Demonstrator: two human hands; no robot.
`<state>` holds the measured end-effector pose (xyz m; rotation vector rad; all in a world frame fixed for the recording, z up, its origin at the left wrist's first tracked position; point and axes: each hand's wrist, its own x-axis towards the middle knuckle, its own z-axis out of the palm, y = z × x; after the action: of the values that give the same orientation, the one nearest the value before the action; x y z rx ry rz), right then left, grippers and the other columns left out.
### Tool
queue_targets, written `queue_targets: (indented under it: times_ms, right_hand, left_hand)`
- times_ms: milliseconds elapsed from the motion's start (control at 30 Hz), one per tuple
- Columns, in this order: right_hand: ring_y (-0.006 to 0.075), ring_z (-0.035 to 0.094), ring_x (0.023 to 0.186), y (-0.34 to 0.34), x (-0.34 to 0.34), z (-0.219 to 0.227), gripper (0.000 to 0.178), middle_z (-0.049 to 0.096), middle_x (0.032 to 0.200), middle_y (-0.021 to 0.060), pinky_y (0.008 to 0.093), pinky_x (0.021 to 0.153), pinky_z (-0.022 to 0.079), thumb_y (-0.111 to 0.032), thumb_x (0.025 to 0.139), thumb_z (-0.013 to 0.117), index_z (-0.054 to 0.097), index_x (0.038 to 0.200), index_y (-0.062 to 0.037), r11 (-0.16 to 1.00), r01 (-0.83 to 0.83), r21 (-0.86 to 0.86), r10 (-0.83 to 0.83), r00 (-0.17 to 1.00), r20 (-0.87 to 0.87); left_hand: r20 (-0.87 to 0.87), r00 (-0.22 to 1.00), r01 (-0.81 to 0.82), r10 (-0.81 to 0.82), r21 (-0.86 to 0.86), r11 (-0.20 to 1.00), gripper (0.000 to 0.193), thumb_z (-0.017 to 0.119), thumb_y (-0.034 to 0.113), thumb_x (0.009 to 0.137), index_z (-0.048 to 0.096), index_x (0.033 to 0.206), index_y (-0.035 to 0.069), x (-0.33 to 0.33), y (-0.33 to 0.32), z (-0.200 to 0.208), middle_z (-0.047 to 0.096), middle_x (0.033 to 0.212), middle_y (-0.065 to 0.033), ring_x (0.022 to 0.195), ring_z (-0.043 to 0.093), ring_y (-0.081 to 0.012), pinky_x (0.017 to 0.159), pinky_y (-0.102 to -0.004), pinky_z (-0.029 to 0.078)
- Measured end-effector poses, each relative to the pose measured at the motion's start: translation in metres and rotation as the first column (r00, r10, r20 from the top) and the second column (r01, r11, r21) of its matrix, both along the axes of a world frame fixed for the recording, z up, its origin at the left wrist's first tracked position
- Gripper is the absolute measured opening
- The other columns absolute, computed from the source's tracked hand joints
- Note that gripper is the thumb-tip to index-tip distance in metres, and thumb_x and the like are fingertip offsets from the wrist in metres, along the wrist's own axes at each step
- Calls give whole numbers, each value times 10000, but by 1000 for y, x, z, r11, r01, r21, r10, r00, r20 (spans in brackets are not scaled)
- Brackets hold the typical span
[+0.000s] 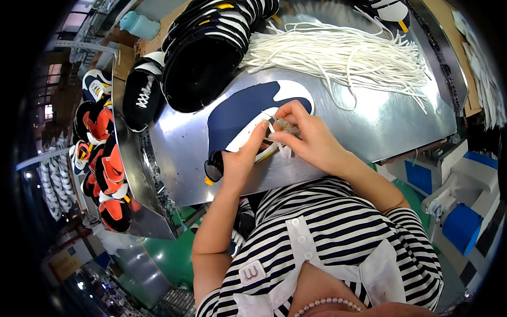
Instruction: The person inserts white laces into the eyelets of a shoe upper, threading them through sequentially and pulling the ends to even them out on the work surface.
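Metal counter, shiny; green floor below, one pale-blue container past far left corner. Left hand clamped on navy-and-white upper, right hand close by, pinching white lace. Upper: one, on counter, near person. One lace pile, strands uncountable; one dark upper stack beside.

The left hand and right hand partly hide the navy upper.

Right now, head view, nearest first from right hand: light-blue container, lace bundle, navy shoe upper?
1. Navy shoe upper: at the right hand, mostly leftward.
2. Lace bundle: ahead, slightly right.
3. Light-blue container: far ahead, left.
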<state>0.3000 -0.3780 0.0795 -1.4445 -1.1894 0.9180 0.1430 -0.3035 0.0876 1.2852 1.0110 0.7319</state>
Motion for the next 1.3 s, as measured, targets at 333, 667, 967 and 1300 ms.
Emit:
queue_targets:
  times_ms: [333,667,967,1300]
  right_hand:
    - [254,677,699,-4,17,14,126,685,799,137,321,643,516,-95,908,638,618,981,5,998,-63,-11,64,980,190]
    - [381,643,701,18,13,13,165,652,742,174,455,636,496,-163,923,573,573,953,-1,952,-210,-221,302,752,586]
    - [353,672,814,34,20,-16,162,683,861,185,432,719,514,-155,954,559,579,1052,-29,999,-14,30,11,993,115]
    - [368,660,791,44,2,-41,204,685,892,172,454,678,505,-143,971,539,536,1151,-46,994,85,64,-104,902,418]
  left_hand:
    - [3,1000,18,-18,14,1000,138,718,95,887,696,959,-20,-1,-2,0,695,844,-51,639,628,-90,545,-219,508]
    - [-91,978,200,-188,150,968,168,605,101,950,655,1031,-37,2,-17,-1,672,806,-64,662,644,-101,568,-232,483]
    - [-89,956,275,-279,-58,960,322,740,90,840,640,1133,1,-9,13,-8,676,1033,-68,912,639,-141,823,-278,506]
    - [-11,916,342,-401,-501,795,194,745,140,816,658,959,42,-35,27,16,568,818,27,716,479,-78,633,-235,377]
